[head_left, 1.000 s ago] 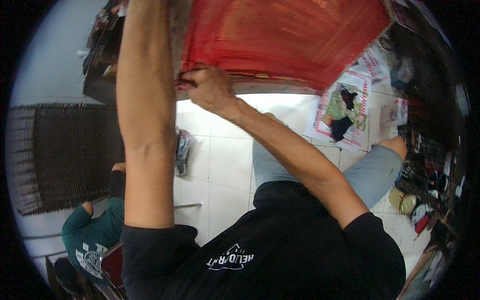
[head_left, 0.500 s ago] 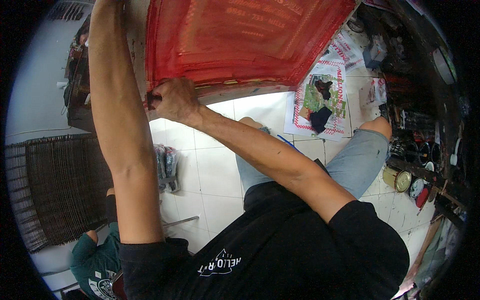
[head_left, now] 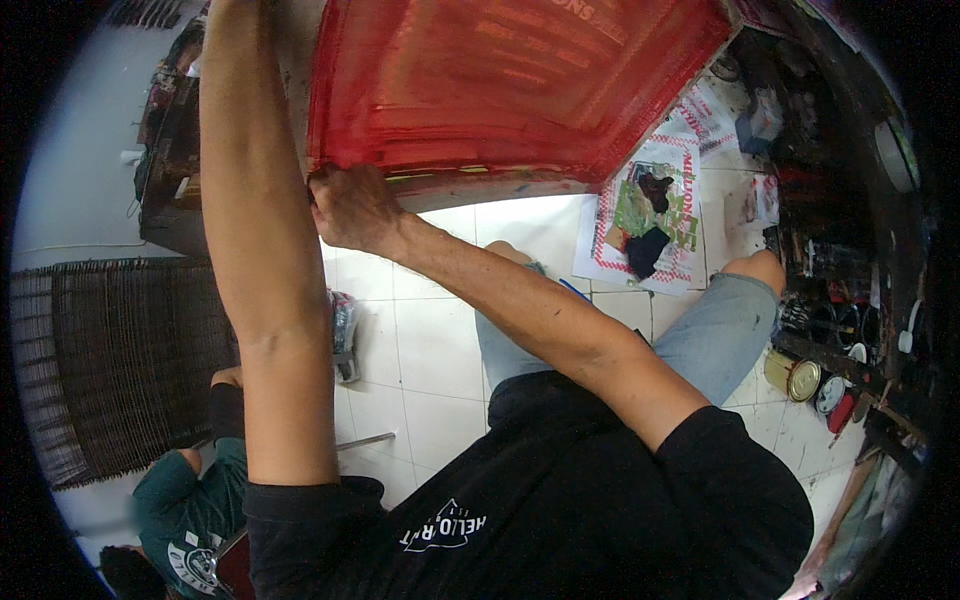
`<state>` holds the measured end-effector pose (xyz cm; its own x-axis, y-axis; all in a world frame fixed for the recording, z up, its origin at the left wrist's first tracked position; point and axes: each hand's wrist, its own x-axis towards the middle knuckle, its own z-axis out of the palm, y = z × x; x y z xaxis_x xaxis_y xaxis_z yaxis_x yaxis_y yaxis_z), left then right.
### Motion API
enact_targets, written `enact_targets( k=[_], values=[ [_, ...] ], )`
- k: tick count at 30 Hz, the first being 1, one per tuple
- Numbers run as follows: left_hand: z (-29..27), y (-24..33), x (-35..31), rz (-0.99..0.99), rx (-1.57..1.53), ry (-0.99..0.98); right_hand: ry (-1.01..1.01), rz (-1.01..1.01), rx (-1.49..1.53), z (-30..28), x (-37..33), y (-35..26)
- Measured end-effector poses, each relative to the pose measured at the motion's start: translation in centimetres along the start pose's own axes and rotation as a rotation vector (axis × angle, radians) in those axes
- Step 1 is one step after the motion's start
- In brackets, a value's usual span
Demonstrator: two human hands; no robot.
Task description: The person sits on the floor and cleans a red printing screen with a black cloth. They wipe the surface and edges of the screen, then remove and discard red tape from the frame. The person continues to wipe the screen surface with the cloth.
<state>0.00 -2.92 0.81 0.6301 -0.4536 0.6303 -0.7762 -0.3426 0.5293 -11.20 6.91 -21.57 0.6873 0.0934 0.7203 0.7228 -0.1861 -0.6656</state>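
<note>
The red-inked screen frame (head_left: pixel 510 90) fills the top of the view, its mesh streaked with red ink and its long axis running left to right across the person's front. It is tipped, with the near lower rail — a wooden strip smeared with paint — facing the person and the far corners rising out of sight.

The right hand (head_left: pixel 350 205) is the one plainly on it: the fingers are wrapped around the lower left corner of the frame, closed on the rail, with the frame spreading up and to the right of that grip. The left arm (head_left: pixel 265 250) runs straight up along the frame's left edge, and its hand is cut off by the top of the view, so I cannot tell whether those fingers are gripping or spread. Of what shows, the right hand is the nearer one to the frame's visible edge.

Below, the floor (head_left: pixel 420 340) is white tile. A printed sheet (head_left: pixel 650 215) with dark rags on it lies to the right, under the frame's far end. Further right, tins and pots (head_left: pixel 800 375) crowd a dark shelf. Lower left, another person in a green shirt (head_left: pixel 195 510) crouches — well apart from the frame — beside a dark woven mat (head_left: pixel 120 360).
</note>
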Motion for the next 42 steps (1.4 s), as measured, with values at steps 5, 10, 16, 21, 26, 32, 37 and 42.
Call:
enact_targets(
  k=[5,10,16,21,26,32,37,42],
  values=[
    [0.2,0.4,0.3,0.014,-0.005,-0.016,0.164,0.033,-0.032,0.2,-0.7,0.8],
    [0.4,0.2,0.7,0.022,-0.017,-0.045,0.312,0.086,0.055,0.0,-1.5,0.7],
    [0.5,0.6,1.2,0.029,-0.009,-0.072,0.238,0.091,0.285,-1.1,-2.3,0.8],
    [0.8,0.5,1.1,0.021,0.017,-0.075,0.163,0.129,0.108,-3.4,-1.8,-1.0],
    [1.1,0.7,1.6,0.026,0.030,-0.085,0.023,0.051,-0.161,-4.4,-0.5,-0.8],
    [1.5,0.8,1.8,0.056,0.044,-0.117,0.118,-0.099,-0.176,-4.2,0.0,-0.5],
    [2.8,2.2,1.5,0.006,0.140,-0.066,0.122,-0.134,-0.154,-5.0,-0.2,0.0],
    [3.5,2.5,1.7,0.007,0.070,-0.090,0.125,-0.137,-0.126,-6.3,-0.2,0.9]
  ],
)
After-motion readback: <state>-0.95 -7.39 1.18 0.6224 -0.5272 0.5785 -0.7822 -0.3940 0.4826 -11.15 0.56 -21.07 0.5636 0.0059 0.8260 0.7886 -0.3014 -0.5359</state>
